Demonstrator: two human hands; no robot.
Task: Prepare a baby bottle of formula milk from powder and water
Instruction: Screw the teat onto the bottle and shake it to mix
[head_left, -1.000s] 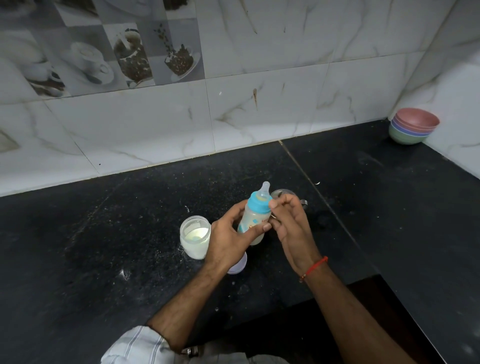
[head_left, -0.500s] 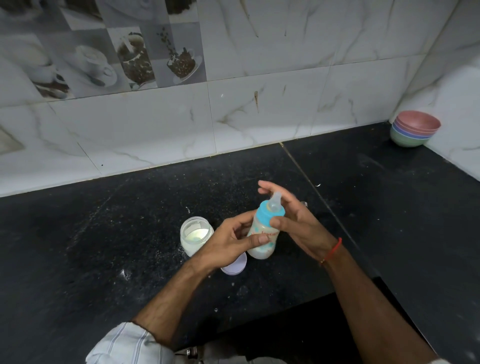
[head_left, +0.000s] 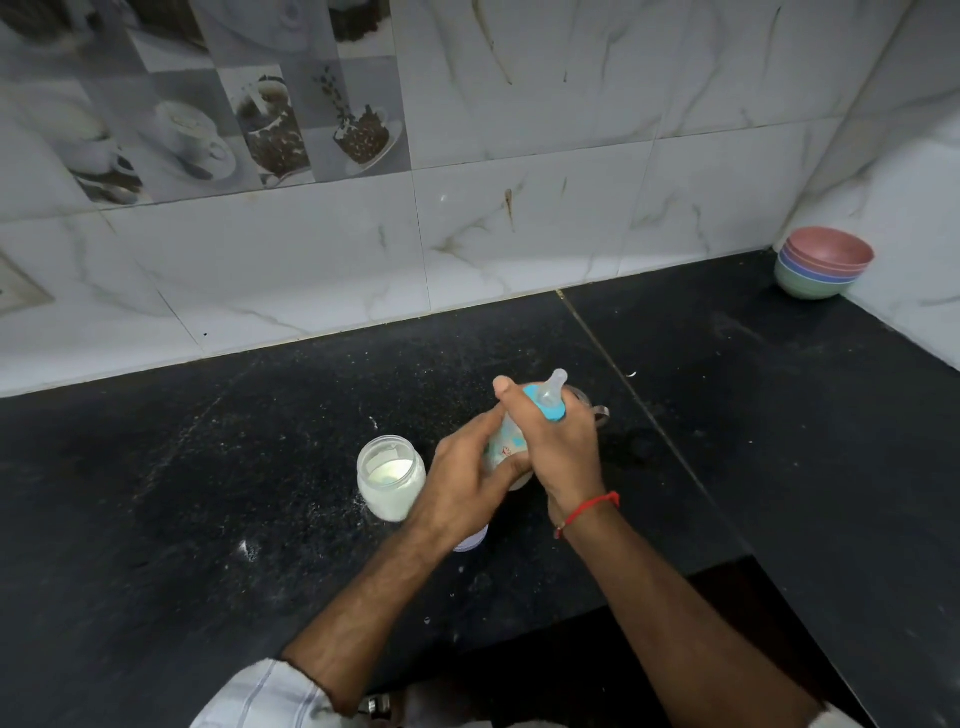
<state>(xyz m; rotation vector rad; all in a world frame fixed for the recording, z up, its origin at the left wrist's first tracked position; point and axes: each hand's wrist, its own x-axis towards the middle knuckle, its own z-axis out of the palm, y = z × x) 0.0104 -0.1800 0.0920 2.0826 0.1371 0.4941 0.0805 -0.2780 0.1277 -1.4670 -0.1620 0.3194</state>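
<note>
A baby bottle (head_left: 506, 441) with a blue collar (head_left: 545, 405) and a clear teat stands tilted over the black counter (head_left: 208, 493). My left hand (head_left: 462, 483) grips the bottle's body from the left. My right hand (head_left: 556, 447) wraps over the collar and upper body from the right. An open glass jar (head_left: 390, 478) with white powder stands just left of my left hand. Its pale lid (head_left: 470, 540) lies partly hidden under my left wrist.
A metal cup (head_left: 592, 408) peeks out behind my right hand. A stack of coloured bowls (head_left: 823, 270) sits in the far right corner against the tiled wall. White powder specks lie scattered on the counter. The counter's front edge steps back at the lower right.
My right hand has shifted from fingertips on the collar to a full wrap over the collar and the bottle's top. The bottle stays held by both hands.
</note>
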